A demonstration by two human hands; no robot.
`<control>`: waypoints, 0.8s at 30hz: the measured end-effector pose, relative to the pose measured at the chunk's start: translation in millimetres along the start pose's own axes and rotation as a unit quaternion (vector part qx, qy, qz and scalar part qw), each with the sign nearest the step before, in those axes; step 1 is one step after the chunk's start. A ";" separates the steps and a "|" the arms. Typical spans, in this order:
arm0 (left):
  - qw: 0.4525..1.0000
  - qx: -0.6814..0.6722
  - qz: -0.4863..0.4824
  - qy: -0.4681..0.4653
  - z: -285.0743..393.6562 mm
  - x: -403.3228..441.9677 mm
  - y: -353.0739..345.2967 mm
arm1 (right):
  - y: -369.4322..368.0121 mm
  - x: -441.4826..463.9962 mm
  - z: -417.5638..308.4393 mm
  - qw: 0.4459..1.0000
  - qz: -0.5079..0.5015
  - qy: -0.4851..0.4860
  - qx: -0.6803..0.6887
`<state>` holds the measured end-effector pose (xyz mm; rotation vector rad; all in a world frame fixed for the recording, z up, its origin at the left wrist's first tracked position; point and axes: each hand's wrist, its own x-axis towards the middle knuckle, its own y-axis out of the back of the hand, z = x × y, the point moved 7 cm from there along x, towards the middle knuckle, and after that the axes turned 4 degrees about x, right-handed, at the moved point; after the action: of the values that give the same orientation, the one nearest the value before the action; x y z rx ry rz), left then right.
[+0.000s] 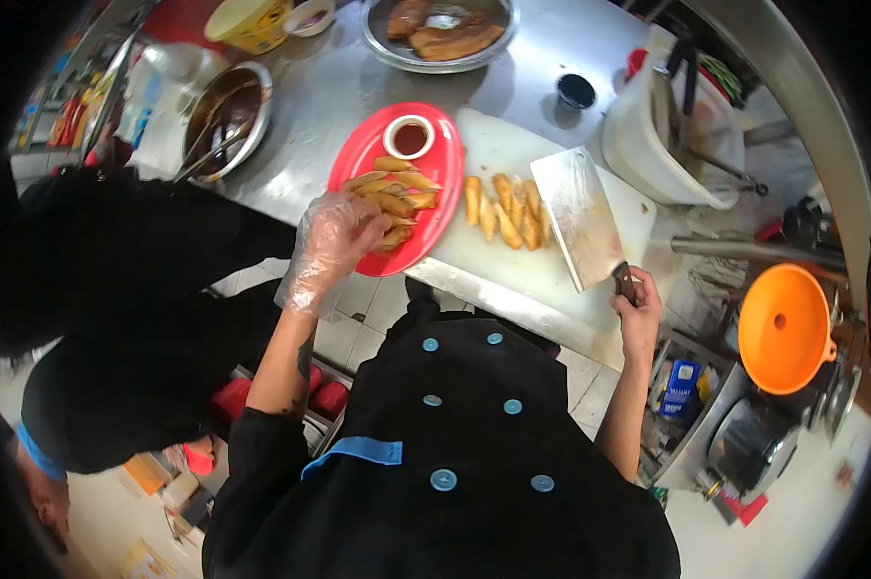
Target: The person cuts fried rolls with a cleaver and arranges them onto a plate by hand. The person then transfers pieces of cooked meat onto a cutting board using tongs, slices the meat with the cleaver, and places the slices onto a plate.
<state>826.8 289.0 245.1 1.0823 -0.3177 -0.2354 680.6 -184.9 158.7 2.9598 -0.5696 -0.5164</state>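
My left hand (331, 239), in a clear plastic glove, is over the near-left side of a red oval plate (442, 217). Its fingers are closed around fried spring rolls (393, 204) piled there, partly hiding them. A small white cup of reddish-brown sauce (409, 138) sits at the plate's far end. My bare right hand (639, 307) grips the dark handle of a cleaver (582, 217), whose broad blade tilts over the white cutting board (498, 135). Several cut spring roll pieces (509, 209) lie on the board, just left of the blade.
A metal bowl of cooked meat (440, 66) and a small black sauce cup (575, 92) stand on the steel table (310, 82). At right is a white tub (638, 145) with utensils; at left, a sauce-coated bowl (260, 125). A person in black (126, 251) stands close on the left.
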 end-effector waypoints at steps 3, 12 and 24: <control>0.998 0.018 -0.052 -0.010 23.6 9.4 -21.1 | 20.3 -10.4 0.5 0.999 0.037 -0.018 -0.012; 0.993 0.040 -0.053 -0.095 119.9 28.8 -61.1 | 43.0 -34.9 8.6 0.969 0.132 0.018 -0.208; 0.986 0.132 -0.057 -0.084 151.2 46.0 -128.2 | -1.2 0.5 -22.7 0.952 0.071 0.036 -0.297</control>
<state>810.0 90.7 202.3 1.3485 -0.4481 -0.3966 689.2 -183.6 179.7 2.3379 -0.5043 -0.4627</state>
